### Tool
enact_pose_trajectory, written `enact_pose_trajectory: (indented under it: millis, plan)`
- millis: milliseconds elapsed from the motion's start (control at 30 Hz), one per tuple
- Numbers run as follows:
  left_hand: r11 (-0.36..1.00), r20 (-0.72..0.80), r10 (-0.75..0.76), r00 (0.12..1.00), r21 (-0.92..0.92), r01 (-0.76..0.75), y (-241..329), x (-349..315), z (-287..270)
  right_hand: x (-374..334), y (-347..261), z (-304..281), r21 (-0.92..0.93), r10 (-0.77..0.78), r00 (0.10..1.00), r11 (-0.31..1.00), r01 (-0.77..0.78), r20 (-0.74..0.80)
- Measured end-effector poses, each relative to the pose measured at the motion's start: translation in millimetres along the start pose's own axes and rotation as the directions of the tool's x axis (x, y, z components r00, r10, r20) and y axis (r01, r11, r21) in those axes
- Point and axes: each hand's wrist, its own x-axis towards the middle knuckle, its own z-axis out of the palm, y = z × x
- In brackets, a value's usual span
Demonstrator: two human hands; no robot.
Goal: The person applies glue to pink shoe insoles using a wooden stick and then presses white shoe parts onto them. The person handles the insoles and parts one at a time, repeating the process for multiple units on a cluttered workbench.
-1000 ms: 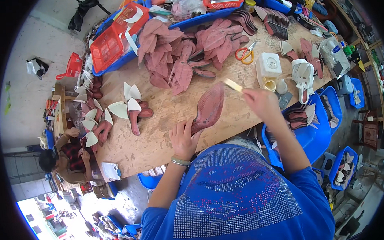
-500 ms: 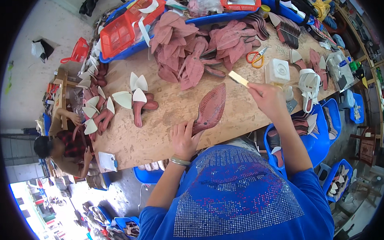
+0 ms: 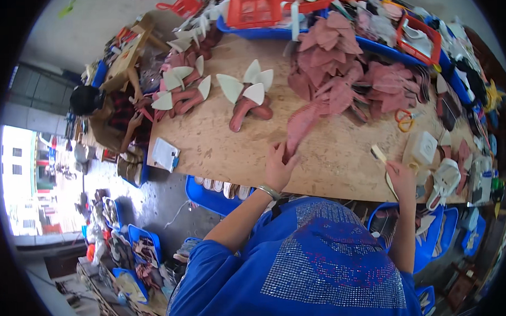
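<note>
My left hand [image 3: 281, 167] is closed on the narrow heel end of a reddish shoe insole [image 3: 302, 127], tilted over the table. The insole is a little blurred, and its pointed toe reaches toward the pile. In my right hand [image 3: 402, 176], near the table's front edge, is a small pale brush [image 3: 379, 153] with its head pointing up and left. A thin, pale curved piece [image 3: 391, 186] shows beside that hand; whether my fingers hold it I cannot tell. Ahead lies a heap of reddish insoles [image 3: 333, 57]. Left of it sit insoles with white toe pieces [image 3: 250, 99].
Orange-handled scissors [image 3: 405, 120] and a translucent square tub [image 3: 421, 147] lie at the right. A white handled holder [image 3: 444, 179] stands beyond the tub. Red baskets [image 3: 253, 7] are at the back. A co-worker [image 3: 109, 110] sits at the left end, near a clipboard [image 3: 165, 154].
The view has swung left, so the table appears farther right. My right hand with the brush has drawn away from the insole; a pale curved piece now shows beside it. My left hand keeps the insole.
</note>
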Motion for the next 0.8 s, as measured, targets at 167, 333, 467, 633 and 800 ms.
enact_pose_trajectory:
  millis: [167, 333, 467, 633, 800]
  plan:
    - [0.776, -0.013, -0.511, 0.859, -0.436, 0.455, -110.5, 13.4, 7.8, -13.7, -10.7, 25.2, 0.076, 0.092, 0.994, 0.992, -0.096, 0.053]
    - [0.116, 0.180, -0.798, 0.576, -0.891, 0.440, -131.9, 47.9, -2.6, -14.3, -23.9, 37.6, 0.141, 0.120, 0.993, 0.983, -0.121, 0.011]
    - [-0.009, 0.219, -0.784, 0.581, -0.940, 0.342, -177.3, 77.9, 8.2, -24.1, -24.9, 39.6, 0.138, 0.180, 0.983, 0.975, -0.174, -0.028]
    - [0.064, 0.182, -0.770, 0.611, -0.932, 0.357, -217.6, 116.7, 16.0, -32.4, -58.2, 27.4, 0.112, 0.398, 0.917, 0.910, -0.399, 0.035]
    - [0.144, 0.107, -0.881, 0.460, -0.867, 0.477, -251.8, 126.1, 26.6, -45.5, -49.7, 35.5, 0.156, 0.342, 0.938, 0.931, -0.329, -0.061]
